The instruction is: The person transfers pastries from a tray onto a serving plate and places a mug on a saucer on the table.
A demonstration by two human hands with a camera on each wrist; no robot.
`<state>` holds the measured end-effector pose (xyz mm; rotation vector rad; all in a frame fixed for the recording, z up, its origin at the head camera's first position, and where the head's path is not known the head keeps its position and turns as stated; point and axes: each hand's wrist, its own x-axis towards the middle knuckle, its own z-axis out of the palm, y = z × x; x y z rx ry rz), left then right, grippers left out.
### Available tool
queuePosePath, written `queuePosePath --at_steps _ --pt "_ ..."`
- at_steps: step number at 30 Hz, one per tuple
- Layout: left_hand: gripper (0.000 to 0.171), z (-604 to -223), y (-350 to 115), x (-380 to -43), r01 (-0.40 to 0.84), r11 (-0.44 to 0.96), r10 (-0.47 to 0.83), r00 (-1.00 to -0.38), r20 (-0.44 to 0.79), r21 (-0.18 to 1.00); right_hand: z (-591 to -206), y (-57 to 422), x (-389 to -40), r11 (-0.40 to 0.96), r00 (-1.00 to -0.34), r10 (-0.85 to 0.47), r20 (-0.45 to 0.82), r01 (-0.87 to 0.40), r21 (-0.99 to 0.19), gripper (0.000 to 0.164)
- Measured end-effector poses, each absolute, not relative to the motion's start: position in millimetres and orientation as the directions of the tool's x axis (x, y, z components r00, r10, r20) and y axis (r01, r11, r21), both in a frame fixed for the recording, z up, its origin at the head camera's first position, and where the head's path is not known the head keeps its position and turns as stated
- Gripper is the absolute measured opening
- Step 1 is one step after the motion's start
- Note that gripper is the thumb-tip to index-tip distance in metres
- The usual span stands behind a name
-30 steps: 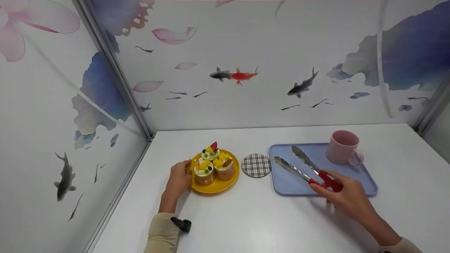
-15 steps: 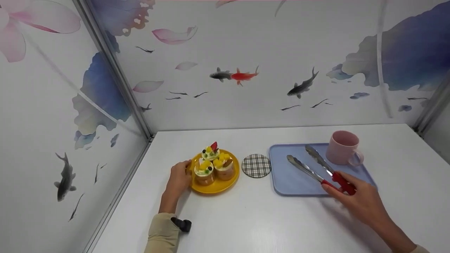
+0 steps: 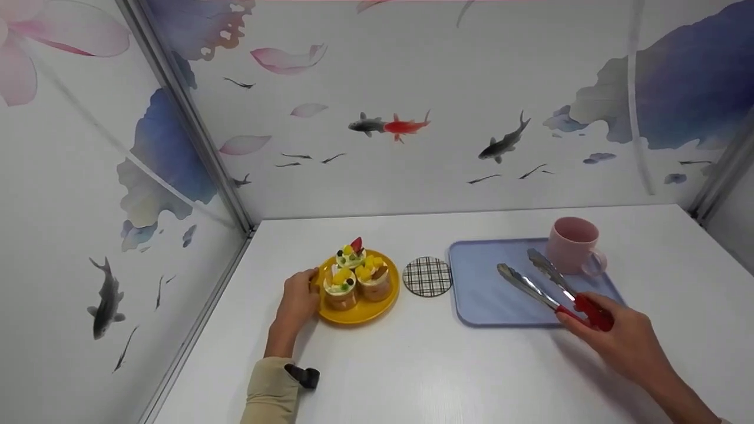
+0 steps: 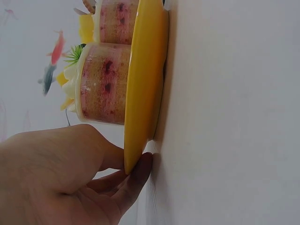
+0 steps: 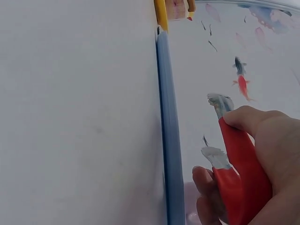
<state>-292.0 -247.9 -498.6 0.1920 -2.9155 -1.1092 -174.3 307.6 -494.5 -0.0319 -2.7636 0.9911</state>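
My left hand [image 3: 299, 299] pinches the left rim of a yellow plate [image 3: 360, 317], thumb above and fingers beneath in the left wrist view. Three dessert cups [image 4: 105, 84] of layered cake topped with cream and fruit stand on the plate. On the right, my right hand [image 3: 627, 335] grips metal tongs [image 3: 530, 287] by their red handles [image 5: 243, 164]. The tongs' arms are spread apart with nothing between the tips. They hang above a blue tray [image 3: 480, 306], their tips left of a pink mug [image 3: 571, 246] that stands on the tray's back right corner.
A round checked coaster [image 3: 427, 277] lies between the plate and the tray, close to the tray's left edge. White panels with painted fish and petals close off the white table [image 3: 400, 371] at the back and left.
My right hand has moved to the right with the spread tongs, away from the coaster side and closer to the mug. The left hand and the plate have stayed put.
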Motion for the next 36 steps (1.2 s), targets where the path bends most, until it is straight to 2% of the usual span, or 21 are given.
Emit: queuePosePath --at_steps 10,24,31,36 --pt "0.054 -498 -249 -293 -0.110 0.739 -0.121 -0.992 -0.029 0.664 -493 320 -175 0.789 -0.995 0.084 0.050 0.036 -0.614 0.087" --pt "0.057 -497 -248 -291 -0.097 0.752 -0.110 -0.994 -0.021 0.652 -495 334 -169 0.797 -0.997 0.072 0.032 0.039 -0.603 0.090" --pt "0.056 -495 -247 -290 -0.092 0.744 -0.109 -0.994 -0.016 0.662 -494 339 -169 0.781 -0.990 0.114 -0.077 0.138 -0.609 0.105" --pt "0.056 -496 -247 -290 -0.101 0.737 -0.111 -0.993 -0.028 0.668 -497 342 -169 0.784 -0.983 0.131 -0.132 0.184 -0.593 0.107"
